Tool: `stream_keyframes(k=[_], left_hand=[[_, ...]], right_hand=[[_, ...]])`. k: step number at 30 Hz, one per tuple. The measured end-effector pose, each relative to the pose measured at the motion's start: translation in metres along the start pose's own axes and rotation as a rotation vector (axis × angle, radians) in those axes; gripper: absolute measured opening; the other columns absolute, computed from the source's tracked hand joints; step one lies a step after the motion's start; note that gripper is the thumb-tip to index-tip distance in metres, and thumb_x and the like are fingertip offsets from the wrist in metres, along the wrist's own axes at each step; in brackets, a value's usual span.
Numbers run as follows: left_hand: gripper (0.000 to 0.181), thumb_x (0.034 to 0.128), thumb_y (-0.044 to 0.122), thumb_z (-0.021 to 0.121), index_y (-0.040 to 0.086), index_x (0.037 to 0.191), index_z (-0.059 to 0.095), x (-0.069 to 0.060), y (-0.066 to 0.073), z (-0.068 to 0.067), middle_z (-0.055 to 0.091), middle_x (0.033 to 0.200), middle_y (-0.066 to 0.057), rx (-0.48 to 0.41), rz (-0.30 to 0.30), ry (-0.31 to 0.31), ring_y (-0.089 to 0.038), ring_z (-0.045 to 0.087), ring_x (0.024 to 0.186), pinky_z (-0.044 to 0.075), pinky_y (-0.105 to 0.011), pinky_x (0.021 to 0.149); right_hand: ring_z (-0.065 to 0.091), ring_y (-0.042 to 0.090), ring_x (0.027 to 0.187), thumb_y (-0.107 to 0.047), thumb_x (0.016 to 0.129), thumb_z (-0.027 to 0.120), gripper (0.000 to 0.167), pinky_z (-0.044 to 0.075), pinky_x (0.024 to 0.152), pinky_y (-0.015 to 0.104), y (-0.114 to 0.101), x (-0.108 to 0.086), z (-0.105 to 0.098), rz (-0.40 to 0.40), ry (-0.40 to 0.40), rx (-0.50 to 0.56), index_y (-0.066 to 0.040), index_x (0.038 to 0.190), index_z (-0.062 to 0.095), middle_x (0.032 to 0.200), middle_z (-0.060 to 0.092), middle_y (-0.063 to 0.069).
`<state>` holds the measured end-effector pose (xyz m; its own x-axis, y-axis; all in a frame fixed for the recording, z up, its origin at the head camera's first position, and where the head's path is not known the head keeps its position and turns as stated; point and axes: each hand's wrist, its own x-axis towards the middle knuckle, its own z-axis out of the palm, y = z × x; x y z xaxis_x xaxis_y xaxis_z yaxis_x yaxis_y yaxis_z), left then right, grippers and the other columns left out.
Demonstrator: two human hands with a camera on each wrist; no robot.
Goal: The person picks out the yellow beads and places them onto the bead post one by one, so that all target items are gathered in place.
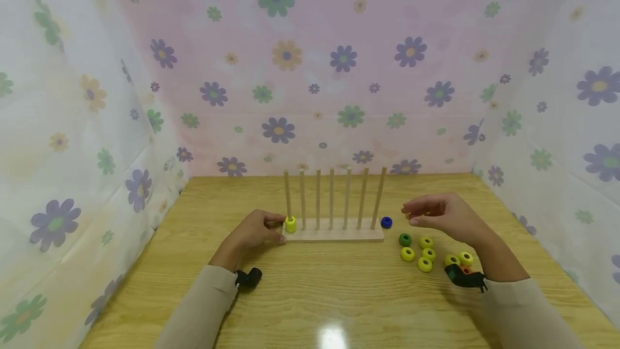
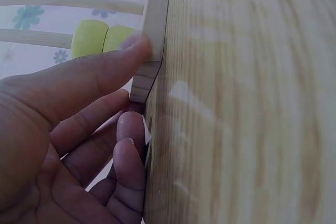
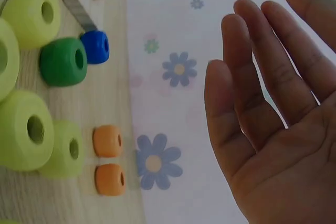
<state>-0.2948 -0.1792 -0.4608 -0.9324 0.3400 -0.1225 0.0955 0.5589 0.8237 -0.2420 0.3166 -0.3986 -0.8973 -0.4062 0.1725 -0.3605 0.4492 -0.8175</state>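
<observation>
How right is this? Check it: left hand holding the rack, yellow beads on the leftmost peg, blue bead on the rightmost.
Wrong on the blue bead: the head view shows it on the table, just right of the rack, not on a peg. The left hand does hold the rack, with yellow beads on the leftmost peg.

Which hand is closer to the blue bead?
Right. The right hand hovers empty just to the right of the blue bead, not touching it. The left hand is farther away, holding the left end of the wooden stand.
</observation>
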Motion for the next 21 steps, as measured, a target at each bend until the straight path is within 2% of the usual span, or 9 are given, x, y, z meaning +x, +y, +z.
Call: stream_keyframes(k=[5, 10, 15, 21], left_hand=[[0.058, 0.0830, 0.019, 0.089, 0.018, 0.138, 0.069, 0.002, -0.002, 0.000, 0.063, 0.145, -0.005, 0.014, 0.016, -0.004, -0.028, 0.060, 0.130, 0.049, -0.051, 0.109], [0.059, 0.0822, 0.019, 0.090, 0.019, 0.137, 0.070, 0.000, 0.000, 0.001, 0.063, 0.144, -0.004, 0.016, -0.004, 0.003, -0.029, 0.059, 0.131, 0.047, -0.052, 0.110], [0.058, 0.0818, 0.019, 0.090, 0.021, 0.136, 0.070, 0.000, 0.002, 0.001, 0.064, 0.143, -0.002, 0.023, -0.021, 0.022, -0.026, 0.060, 0.127, 0.048, -0.051, 0.109], [0.056, 0.0819, 0.020, 0.090, 0.022, 0.135, 0.071, 0.002, 0.002, 0.001, 0.064, 0.142, -0.002, 0.035, -0.024, 0.022, -0.021, 0.064, 0.117, 0.052, -0.048, 0.104]], right_hand=[[0.071, 0.032, 0.115, -0.022, 0.095, 0.077, 0.035, 0.060, 0.090, 0.028, 0.017, -0.001, -0.006, 0.031, -0.040, 0.021, -0.015, 0.129, 0.073, 0.129, 0.072, 0.016], [0.067, 0.029, 0.123, -0.019, 0.095, 0.077, 0.041, 0.058, 0.092, 0.027, 0.030, -0.003, -0.009, 0.069, -0.103, 0.050, -0.011, 0.135, 0.069, 0.135, 0.069, 0.016], [0.065, 0.031, 0.125, -0.011, 0.097, 0.073, 0.044, 0.058, 0.093, 0.027, 0.037, -0.005, -0.012, 0.086, -0.166, 0.084, -0.002, 0.139, 0.064, 0.140, 0.064, 0.021], [0.063, 0.040, 0.125, -0.010, 0.098, 0.072, 0.044, 0.056, 0.094, 0.025, 0.047, -0.008, -0.017, 0.130, -0.220, 0.081, -0.002, 0.140, 0.063, 0.139, 0.064, 0.023]])
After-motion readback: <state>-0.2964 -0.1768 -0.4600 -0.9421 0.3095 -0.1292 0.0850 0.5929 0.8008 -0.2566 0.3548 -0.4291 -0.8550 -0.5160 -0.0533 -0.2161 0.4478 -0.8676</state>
